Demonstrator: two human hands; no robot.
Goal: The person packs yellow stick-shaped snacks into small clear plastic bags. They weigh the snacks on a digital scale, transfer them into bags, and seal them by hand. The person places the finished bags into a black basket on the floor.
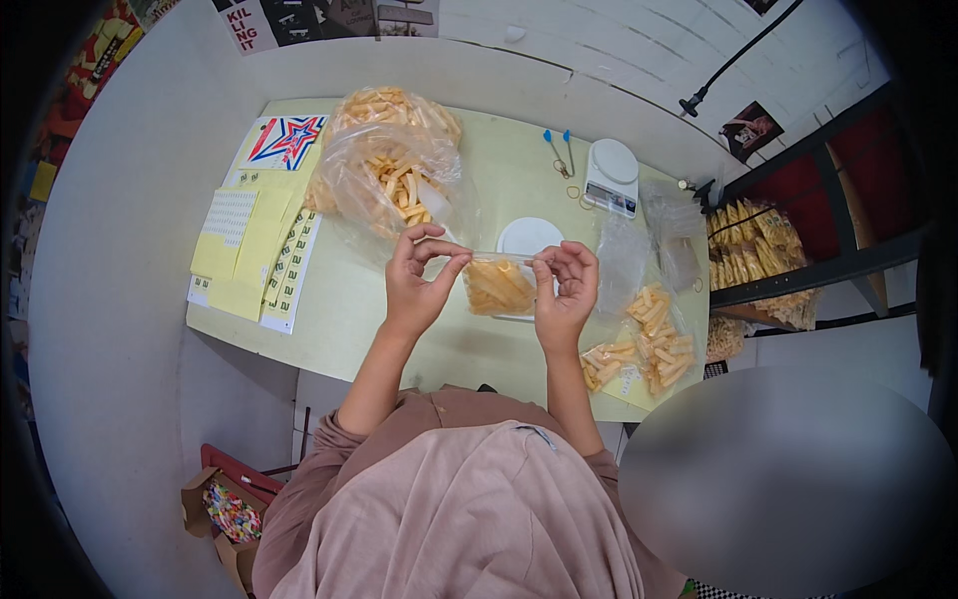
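Note:
Between my hands hangs a small clear plastic bag (500, 288) with stick-shaped snacks inside. My left hand (419, 281) pinches one top corner between thumb and fingers. The opposite corner is in my right hand (566, 288), pinched the same way, so the top edge is stretched straight. Behind the bag, partly hidden by it, is a round white plate (530, 233) that looks like a scale's platform. A large open plastic bag of the same snack sticks (397, 172) stands beyond my left hand, with a whitish scoop-like piece (432, 201) in it.
Filled small bags (662, 348) lie at the table's right front, beside flat clear bags (623, 262). A white digital kitchen scale (612, 176) and blue-handled scissors (558, 153) are at the back. Yellow label sheets (243, 254) cover the left side. A dark shelf (816, 269) borders the right.

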